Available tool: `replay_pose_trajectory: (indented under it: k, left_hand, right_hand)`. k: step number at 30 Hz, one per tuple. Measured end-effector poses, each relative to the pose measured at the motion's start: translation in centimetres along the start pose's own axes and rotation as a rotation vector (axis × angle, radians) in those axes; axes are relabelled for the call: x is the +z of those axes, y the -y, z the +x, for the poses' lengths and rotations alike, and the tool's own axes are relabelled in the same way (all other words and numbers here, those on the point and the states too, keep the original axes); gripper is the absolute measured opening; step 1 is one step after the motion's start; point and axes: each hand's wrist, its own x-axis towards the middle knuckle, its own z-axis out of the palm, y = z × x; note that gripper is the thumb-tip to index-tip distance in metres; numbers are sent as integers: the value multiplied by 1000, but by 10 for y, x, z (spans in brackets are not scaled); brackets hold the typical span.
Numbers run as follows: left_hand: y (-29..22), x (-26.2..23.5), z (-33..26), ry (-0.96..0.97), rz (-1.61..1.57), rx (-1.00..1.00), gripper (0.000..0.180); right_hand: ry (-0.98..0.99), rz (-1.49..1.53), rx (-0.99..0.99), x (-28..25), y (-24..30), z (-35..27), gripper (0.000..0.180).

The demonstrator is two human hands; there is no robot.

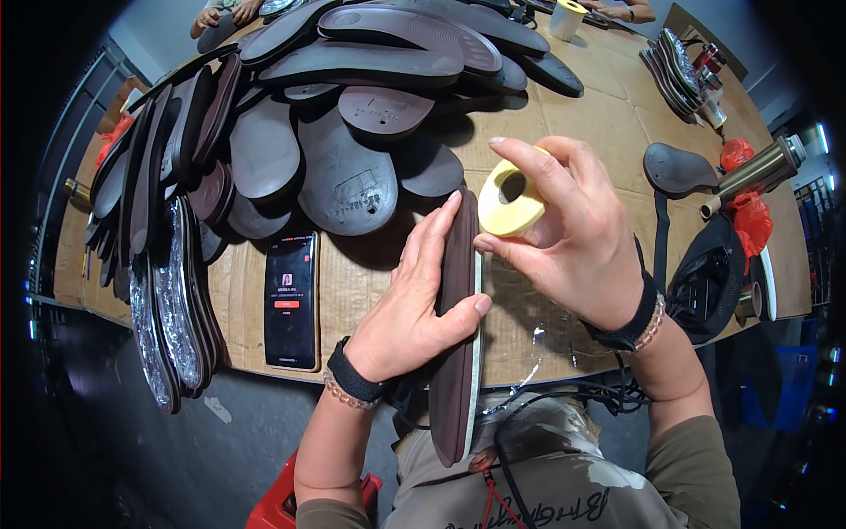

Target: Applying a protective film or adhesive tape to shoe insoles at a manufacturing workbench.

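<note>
so the step in hand looks like wrapping, if i'm reading it right. the left hand [419, 317] has a dark brown sole bundle [454, 379] stood on its edge, fingers along the left side and thumb across to the right, clamped on it. the sole bundle is at the near edge of the tabletop [608, 115], lower end poking out past it, with a pale strip [477, 353] down its right side. the right hand [582, 225] has thumb and fingers clamped around a pale yellow roll [505, 219], right beside the bundle's upper part. can't tell if anything's pulled off the roll and stuck on. the shiny wrapped bundles [181, 322] off to the left are why i'd guess wrapping. next move, imo, calls for the left hand keeping the layers lined up while the roll goes round snugly. loose soles [344, 181] are piled just beyond, so there's not much room up top.
</note>
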Motion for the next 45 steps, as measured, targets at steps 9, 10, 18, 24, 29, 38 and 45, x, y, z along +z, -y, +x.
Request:
replay_pose_trajectory:
  k: [9,10,18,24,29,38,45]
  left_hand:
    - [1,1,1,-8,-10,-15,106]
    - [1,1,2,-2,-12,-7,106]
    - [-2,-18,29,100,-139,-204,107]
    - [-5,-13,35,86,-12,-166,88]
    - [-9,-4,42,97,-56,-157,91]
    - [6,10,39,86,-128,-65,106]
    - [7,12,37,93,-107,-45,106]
  right_hand:
    - [-19,-39,-2,4,0,-2,84]
    - [-22,-19,-3,5,-1,-2,87]
    - [88,92,-26,9,-19,-1,95]
    - [158,255,-34,-1,-30,-3,80]
    - [186,368,-60,-7,-42,-5,82]
    - [74,340,103,-10,-33,-9,85]
    - [9,54,142,-1,-32,-11,88]
